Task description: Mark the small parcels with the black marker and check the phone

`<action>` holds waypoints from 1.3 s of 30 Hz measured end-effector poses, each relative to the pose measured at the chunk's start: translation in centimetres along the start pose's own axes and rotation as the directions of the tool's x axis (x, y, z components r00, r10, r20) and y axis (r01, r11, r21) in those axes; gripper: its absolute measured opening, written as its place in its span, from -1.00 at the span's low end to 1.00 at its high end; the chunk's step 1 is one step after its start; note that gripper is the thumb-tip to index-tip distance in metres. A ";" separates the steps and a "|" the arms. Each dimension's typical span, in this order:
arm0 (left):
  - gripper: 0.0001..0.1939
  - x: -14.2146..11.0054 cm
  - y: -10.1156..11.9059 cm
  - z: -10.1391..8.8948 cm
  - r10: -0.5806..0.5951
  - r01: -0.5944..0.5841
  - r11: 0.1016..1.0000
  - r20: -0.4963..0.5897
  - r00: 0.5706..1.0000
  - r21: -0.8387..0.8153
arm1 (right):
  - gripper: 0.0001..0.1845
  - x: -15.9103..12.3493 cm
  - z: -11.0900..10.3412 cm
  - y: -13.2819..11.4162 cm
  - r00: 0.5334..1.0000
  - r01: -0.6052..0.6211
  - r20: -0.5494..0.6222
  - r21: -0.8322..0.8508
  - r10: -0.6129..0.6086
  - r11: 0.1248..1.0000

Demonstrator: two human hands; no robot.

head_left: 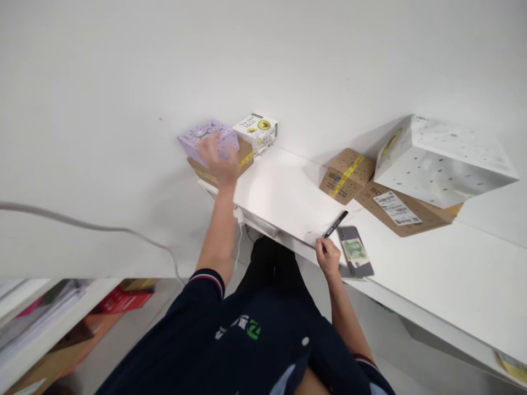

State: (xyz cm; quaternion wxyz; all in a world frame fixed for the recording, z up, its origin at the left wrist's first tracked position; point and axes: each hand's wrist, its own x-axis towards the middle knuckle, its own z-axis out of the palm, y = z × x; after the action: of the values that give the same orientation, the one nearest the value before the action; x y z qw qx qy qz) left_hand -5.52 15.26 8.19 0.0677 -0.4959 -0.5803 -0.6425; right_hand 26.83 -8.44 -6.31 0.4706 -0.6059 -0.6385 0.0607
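My left hand (219,160) reaches far out and lies on a purple box (205,135) that rests on a brown cardboard box (244,153) at the far end of the white table (284,192); its fingers are blurred. Right beside it sits a white box with a green avocado print (257,130). My right hand (328,255) is at the table's near edge with its fingers curled round the end of a black pen (336,224). A phone (355,250) with a green banknote in its case lies just right of that hand.
A small taped cardboard box (346,175), a flat cardboard parcel with labels (401,211) and a large white speckled box (442,162) on top of it stand at the right. A grey cable (82,225) crosses the wall. Shelves with papers and red boxes (123,299) are lower left.
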 end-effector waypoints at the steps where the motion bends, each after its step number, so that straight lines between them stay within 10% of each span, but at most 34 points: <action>1: -0.59 2.2 -1.8 -1.6 -0.035 0.040 0.998 -0.089 0.995 0.053 | -0.65 0.0 0.0 0.0 1.000 0.001 0.000 -0.001 -0.001 1.000; 8: -0.52 8.0 -8.3 -3.3 -0.372 0.357 0.928 0.186 0.909 0.109 | -0.65 -0.1 0.1 0.0 1.000 -0.011 -0.006 -0.012 0.011 1.000; 15: -0.28 5.8 -7.2 -3.6 -0.318 0.236 0.945 0.475 0.820 0.225 | -0.63 0.1 0.0 -0.2 1.000 -0.021 -0.012 -0.018 0.021 1.000; 19: -0.18 4.3 -4.9 -3.7 -0.284 0.184 0.948 0.425 0.860 0.261 | -0.64 0.2 -0.2 -0.4 0.999 -0.035 0.008 -0.008 0.035 0.999; 26: -0.22 -7.7 1.1 -4.6 -0.117 0.081 0.991 0.387 0.914 0.108 | -0.65 0.2 -0.2 -0.6 0.997 -0.068 0.027 -0.019 0.069 0.997; 32: -0.17 -20.9 4.4 -6.5 -0.038 0.017 0.999 0.606 0.795 0.040 | -0.65 0.3 -0.4 -0.8 0.994 -0.098 0.045 -0.001 0.098 0.995; 39: 0.19 -24.0 4.0 -8.5 -0.031 0.010 0.999 0.756 0.654 0.033 | -0.72 0.0 -0.2 -0.3 1.000 -0.026 0.007 0.028 0.026 0.999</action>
State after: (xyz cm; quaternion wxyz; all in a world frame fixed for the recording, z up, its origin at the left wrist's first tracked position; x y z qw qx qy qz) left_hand 4.39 -4.63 -4.86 -0.1807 -0.7106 -0.5697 -0.3712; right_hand 26.76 -8.64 -6.03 0.4762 -0.6071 -0.6313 0.0777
